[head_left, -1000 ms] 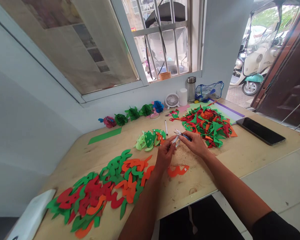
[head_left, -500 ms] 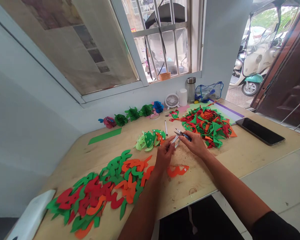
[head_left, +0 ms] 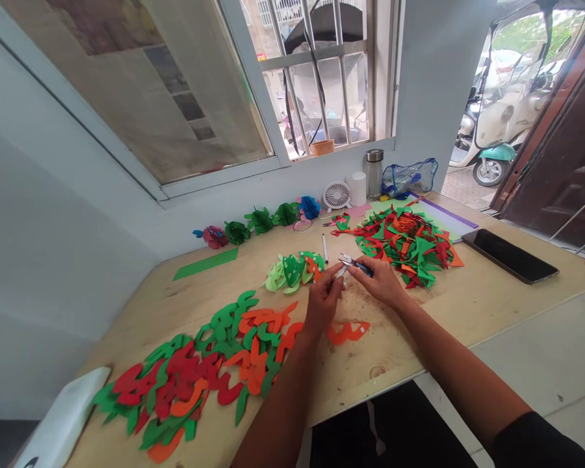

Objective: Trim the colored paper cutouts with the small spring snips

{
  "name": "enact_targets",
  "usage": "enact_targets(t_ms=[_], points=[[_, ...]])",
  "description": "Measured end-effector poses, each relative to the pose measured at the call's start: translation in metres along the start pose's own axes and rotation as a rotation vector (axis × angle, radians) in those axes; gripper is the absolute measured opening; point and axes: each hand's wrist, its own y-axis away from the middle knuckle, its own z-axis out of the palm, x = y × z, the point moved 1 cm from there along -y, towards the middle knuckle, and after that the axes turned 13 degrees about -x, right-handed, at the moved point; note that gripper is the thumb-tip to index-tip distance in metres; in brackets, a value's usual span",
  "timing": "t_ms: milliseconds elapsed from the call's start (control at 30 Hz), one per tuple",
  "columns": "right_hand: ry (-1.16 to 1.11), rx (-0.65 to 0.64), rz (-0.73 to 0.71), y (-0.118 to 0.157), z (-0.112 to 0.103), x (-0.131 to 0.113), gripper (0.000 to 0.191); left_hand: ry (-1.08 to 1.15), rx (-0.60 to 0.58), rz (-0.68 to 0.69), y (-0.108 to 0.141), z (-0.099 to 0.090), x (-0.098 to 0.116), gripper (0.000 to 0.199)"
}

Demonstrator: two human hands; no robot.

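Over the middle of the wooden table, my left hand (head_left: 323, 296) pinches a small strip of white paper (head_left: 342, 272). My right hand (head_left: 381, 281) is closed on small dark-handled scissors (head_left: 358, 265), whose blades point left and meet the paper just above my left fingertips. Below the hands lies an orange wavy cutout (head_left: 347, 332) with a small white piece on it. Light green, green and orange dotted pieces (head_left: 292, 271) lie just left of my left hand. A pen (head_left: 324, 249) lies behind the hands.
Curvy red, green and orange cutouts (head_left: 190, 370) cover the table's left front. A pile of paper scraps (head_left: 409, 244) lies right of the hands, with a black phone (head_left: 510, 255) beyond. Paper flowers (head_left: 260, 221), a small fan (head_left: 336, 195) and a glass bottle (head_left: 374, 174) stand along the wall.
The scissor blades and the white paper have shifted slightly between my fingers. The whole view has moved a little; both hands stay in nearly the same place.
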Motion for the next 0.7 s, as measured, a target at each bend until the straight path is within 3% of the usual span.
enact_targets(t_ms=[333, 700], points=[[0.013, -0.004, -0.017, 0.0005, -0.0006, -0.0037, 0.036, -0.16, -0.034, 0.021, 0.0002, -0.0009, 0.0001, 0.04], [0.055, 0.06, 0.002, 0.0013, 0.0017, 0.0001, 0.033, -0.119, -0.048, 0.027, 0.0, -0.001, -0.005, 0.041]])
